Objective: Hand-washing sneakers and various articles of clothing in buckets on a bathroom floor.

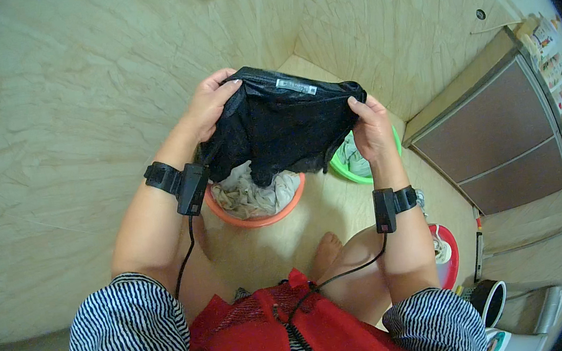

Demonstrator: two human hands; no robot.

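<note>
A black cloth garment point(302, 131) hangs spread between my two hands, its waistband uppermost and a small pale label on the band. My left hand point(211, 102) pinches the band's left end between thumb and fingers. At the right end, my right hand point(370, 120) grips the band the same way. Below the garment stands an orange basin point(260, 221) holding crumpled whitish, patterned cloth point(257, 194). The garment's lower edge hides part of that basin. Behind my right hand is a green basin point(352, 174) with pale cloth in it, partly covered by the hand and garment.
A red basin point(451, 254) with a white object lies right of my right forearm. A cabinet with brown doors point(497, 133) stands at the right wall. Near the lower right is a black bin with a white rim point(496, 301). Marble-patterned walls point(69, 122) rise in front and left.
</note>
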